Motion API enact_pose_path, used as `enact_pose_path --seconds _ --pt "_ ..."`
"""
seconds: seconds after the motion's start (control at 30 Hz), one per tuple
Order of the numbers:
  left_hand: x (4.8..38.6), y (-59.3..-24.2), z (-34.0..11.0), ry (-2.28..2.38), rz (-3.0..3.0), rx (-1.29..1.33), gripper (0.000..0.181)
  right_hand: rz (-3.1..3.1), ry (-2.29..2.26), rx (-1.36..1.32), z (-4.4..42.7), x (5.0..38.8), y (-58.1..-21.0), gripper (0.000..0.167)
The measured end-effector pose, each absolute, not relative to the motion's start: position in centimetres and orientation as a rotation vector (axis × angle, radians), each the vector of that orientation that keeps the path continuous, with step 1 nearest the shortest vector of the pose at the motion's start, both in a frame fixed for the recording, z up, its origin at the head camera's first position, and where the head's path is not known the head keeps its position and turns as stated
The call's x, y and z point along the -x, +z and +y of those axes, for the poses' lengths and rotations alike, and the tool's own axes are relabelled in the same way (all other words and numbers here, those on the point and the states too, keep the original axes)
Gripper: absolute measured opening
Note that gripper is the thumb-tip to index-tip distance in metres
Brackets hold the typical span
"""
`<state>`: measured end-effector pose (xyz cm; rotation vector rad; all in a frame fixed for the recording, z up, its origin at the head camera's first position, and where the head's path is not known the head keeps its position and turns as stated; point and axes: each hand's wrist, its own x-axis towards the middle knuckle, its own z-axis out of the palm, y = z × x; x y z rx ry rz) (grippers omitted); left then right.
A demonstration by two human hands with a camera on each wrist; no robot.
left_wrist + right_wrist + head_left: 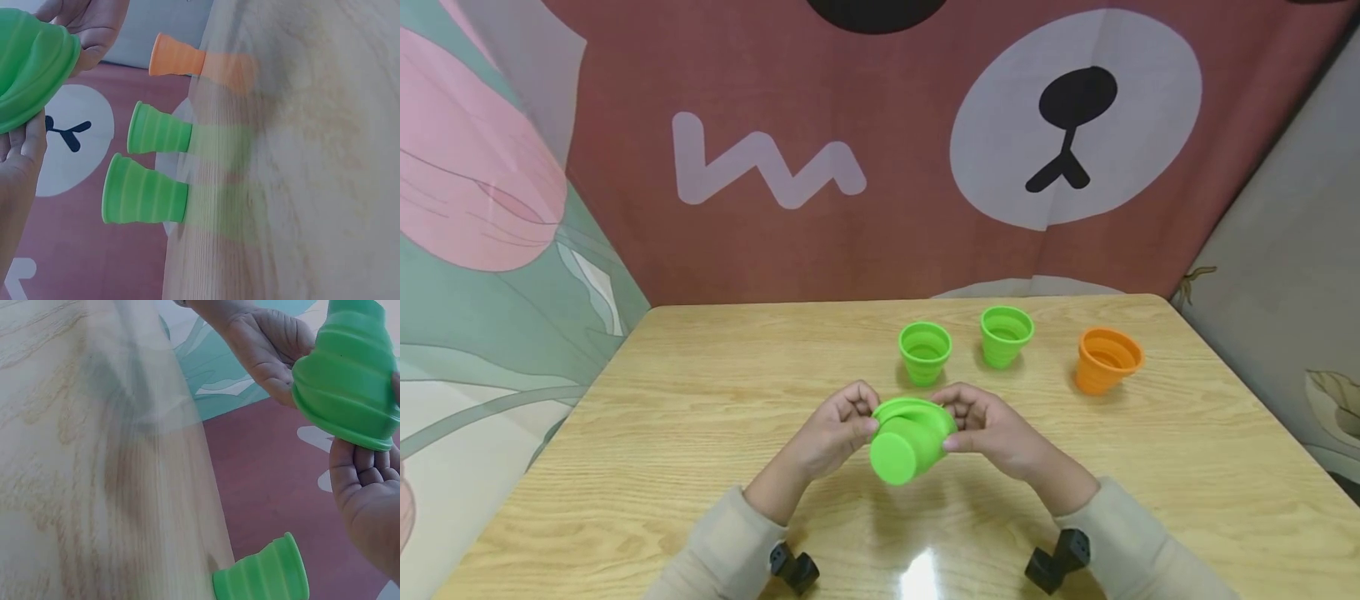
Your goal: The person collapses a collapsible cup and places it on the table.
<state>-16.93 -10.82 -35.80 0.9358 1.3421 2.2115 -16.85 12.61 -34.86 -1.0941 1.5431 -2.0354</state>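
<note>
Above the table, both hands hold a green collapsible cup (898,454) by its rim. It is tilted, its round base toward the head camera, and its ribbed wall is unevenly folded, as the right wrist view shows on the cup (353,381). My left hand (835,431) pinches the rim's left side between thumb and fingers. On the opposite side, my right hand (996,433) grips the rim, thumb on the outer wall. Just beyond the hands stand two more green cups, one nearer (925,354) and one to its right (1006,336), both upright and extended.
An orange collapsible cup (1105,360) stands upright at the right of the wooden table (700,375). Behind the far edge hangs a reddish-brown curtain (760,250) with a cartoon face. Small black devices (793,568) sit at both wrists.
</note>
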Motion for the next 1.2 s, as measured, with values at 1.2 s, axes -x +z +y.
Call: enact_pose_path --seconds 1.2 --pt "17.39 -36.45 -11.01 2.233 1.459 -0.827 0.018 2.166 -1.889 0.875 11.71 17.06 -34.3 0.031"
